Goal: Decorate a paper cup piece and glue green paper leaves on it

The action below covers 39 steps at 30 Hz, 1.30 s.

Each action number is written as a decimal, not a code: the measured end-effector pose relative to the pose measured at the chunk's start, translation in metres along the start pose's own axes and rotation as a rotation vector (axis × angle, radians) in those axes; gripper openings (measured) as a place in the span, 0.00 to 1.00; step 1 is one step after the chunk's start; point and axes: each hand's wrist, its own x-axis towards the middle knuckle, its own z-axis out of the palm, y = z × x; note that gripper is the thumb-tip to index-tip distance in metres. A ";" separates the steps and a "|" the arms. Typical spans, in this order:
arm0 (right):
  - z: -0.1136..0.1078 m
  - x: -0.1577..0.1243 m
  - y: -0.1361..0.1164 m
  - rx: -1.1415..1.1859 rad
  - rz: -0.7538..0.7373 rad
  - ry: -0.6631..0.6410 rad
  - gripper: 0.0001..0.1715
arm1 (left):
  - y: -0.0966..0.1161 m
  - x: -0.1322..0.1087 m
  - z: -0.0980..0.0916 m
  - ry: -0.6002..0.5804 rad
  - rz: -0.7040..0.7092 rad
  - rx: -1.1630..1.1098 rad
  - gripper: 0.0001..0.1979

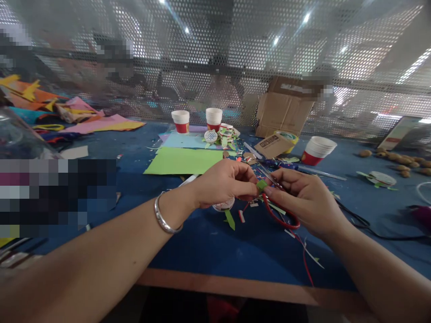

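Observation:
My left hand [232,181], with a silver bangle on the wrist, pinches a small green paper piece [261,185]. Against the same piece rest the thumb and fingertips of my right hand [299,197]. Red-handled scissors [281,220] are tucked in my right hand, their blades pointing up and away to the left and the handle loops hanging below my fingers. Under my left hand lies a round white paper disc [224,205], partly hidden, with a green paper strip [230,219] sticking out from it. Paper scraps [241,216] are scattered nearby.
A green sheet [188,160] lies ahead. Stacked paper cups [318,150], a cardboard box [284,107] and paper turtle-like figures [380,178] stand around the blue table [202,251]. Colored sheets [104,123] pile up at left. A perforated metal screen [202,58] runs behind.

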 end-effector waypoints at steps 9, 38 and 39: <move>0.000 0.000 -0.008 -0.119 -0.003 -0.002 0.09 | -0.001 0.002 -0.003 -0.069 -0.145 -0.152 0.03; 0.004 -0.003 0.006 -0.398 -0.232 0.076 0.04 | -0.001 0.005 0.006 0.134 -0.199 -0.271 0.10; 0.004 -0.002 0.007 -0.403 -0.239 0.078 0.04 | 0.000 0.006 0.006 0.152 -0.223 -0.278 0.10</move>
